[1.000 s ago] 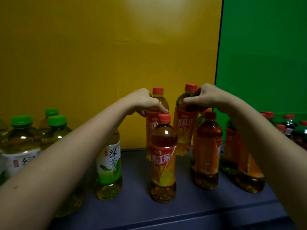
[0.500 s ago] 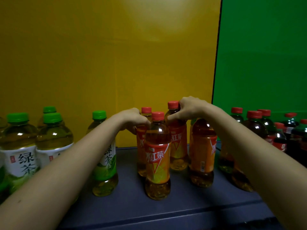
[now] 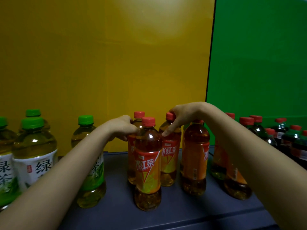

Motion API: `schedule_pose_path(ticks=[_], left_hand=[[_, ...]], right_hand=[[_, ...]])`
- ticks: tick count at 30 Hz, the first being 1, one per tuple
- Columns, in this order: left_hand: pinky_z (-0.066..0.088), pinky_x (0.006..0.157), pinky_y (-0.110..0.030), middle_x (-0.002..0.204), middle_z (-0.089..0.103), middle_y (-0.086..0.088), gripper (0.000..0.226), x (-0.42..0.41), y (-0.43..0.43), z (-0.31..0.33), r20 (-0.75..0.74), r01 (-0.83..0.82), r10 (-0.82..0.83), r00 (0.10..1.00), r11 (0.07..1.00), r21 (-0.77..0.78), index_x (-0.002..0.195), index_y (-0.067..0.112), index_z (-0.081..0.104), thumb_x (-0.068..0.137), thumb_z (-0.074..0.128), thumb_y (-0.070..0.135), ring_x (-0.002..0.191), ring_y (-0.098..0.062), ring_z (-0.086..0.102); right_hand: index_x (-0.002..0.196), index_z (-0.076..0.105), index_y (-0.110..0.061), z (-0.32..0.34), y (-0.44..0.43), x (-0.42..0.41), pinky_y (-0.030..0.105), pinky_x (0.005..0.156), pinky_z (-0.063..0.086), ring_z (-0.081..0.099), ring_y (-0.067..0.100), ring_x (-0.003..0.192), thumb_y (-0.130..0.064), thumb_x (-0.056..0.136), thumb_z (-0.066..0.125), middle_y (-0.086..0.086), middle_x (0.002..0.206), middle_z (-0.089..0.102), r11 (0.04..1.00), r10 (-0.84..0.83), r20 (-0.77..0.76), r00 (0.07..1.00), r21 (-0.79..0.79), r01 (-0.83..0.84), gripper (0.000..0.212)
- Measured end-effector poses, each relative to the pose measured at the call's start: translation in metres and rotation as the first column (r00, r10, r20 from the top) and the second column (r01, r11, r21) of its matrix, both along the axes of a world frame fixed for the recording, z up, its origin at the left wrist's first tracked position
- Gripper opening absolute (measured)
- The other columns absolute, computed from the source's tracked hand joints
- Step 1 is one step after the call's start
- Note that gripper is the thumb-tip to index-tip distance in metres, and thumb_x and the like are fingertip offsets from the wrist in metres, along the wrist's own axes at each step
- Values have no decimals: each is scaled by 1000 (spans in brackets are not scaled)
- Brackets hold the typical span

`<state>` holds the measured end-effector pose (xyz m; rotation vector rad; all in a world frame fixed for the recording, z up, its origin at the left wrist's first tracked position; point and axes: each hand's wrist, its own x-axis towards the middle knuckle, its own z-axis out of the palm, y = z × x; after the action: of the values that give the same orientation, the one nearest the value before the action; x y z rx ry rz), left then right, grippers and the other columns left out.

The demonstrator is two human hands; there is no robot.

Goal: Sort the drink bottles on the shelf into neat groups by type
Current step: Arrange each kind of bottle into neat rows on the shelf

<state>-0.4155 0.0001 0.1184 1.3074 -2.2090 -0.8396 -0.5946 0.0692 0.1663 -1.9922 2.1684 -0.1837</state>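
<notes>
Several red-capped iced tea bottles with orange labels stand mid-shelf. My left hand [image 3: 122, 127] grips the shoulder of the back-left iced tea bottle [image 3: 132, 163], which is partly hidden behind the front iced tea bottle [image 3: 147, 163]. My right hand [image 3: 184, 116] grips the neck and red cap of the back iced tea bottle [image 3: 170, 160]. Both held bottles stand on the dark shelf [image 3: 174, 211]. Green-capped green tea bottles [image 3: 34, 153] stand at the left. Dark cola bottles [image 3: 295, 140] with red caps stand at the far right.
A yellow back panel [image 3: 106, 63] and a green back panel [image 3: 259, 55] close the shelf behind the bottles. More iced tea bottles [image 3: 195, 156] stand under my right forearm. One green tea bottle [image 3: 89, 163] stands behind my left forearm.
Both hands have come down with their iced tea bottles, which were lifted before and now stand on the shelf behind the front bottle. The view has shifted slightly.
</notes>
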Motion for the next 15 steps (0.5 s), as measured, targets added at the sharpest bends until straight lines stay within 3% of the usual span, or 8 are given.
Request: schedule_pose_path(ticks=[5,7,8,10,11,15], left_hand=[[39,61,-22,76,46,-2,25,1,5,-5,-22,-9,8,1000,1000,-22,73,19,41,84,62,15,69,-13,45],[41,69,-26,85,51,-4,17,3,7,-5,-25,-11,10,1000,998,-59,87,14,47,84,63,19,77,-15,48],[42,77,-29,98,55,-7,27,4,8,-5,-27,-22,20,999,996,-91,103,10,49,84,63,23,89,-18,52],[41,87,-31,127,50,-11,56,7,12,-4,-60,-72,63,996,983,-167,130,6,38,85,61,30,112,-22,50],[41,86,-30,132,48,-10,60,8,15,-5,-89,-90,72,993,971,-221,134,7,36,86,60,32,113,-21,50],[40,76,-25,115,55,0,43,14,38,-7,-181,-147,63,981,853,-500,125,12,46,88,56,31,95,-11,52]], right_hand=[[119,52,-18,3,3,-17,38,92,48,58,21,103,-53,77,61,4,115,60,998,53,24,998,-44,-52,55],[120,54,-16,8,12,-24,35,92,47,58,17,104,-51,83,54,1,113,61,983,88,53,995,-167,-79,50],[120,55,-15,11,18,-28,34,92,46,58,16,103,-47,86,51,2,113,61,963,103,65,993,-258,-83,46],[116,57,-14,15,33,-37,29,88,47,59,15,99,-38,90,50,3,111,63,892,124,86,989,-446,-73,36],[114,58,-14,16,40,-42,27,85,47,60,14,97,-34,91,50,3,109,65,847,132,95,987,-527,-62,32],[108,62,-19,6,72,-54,20,80,48,62,7,92,-27,91,52,-3,99,68,684,160,140,977,-730,-7,20]])
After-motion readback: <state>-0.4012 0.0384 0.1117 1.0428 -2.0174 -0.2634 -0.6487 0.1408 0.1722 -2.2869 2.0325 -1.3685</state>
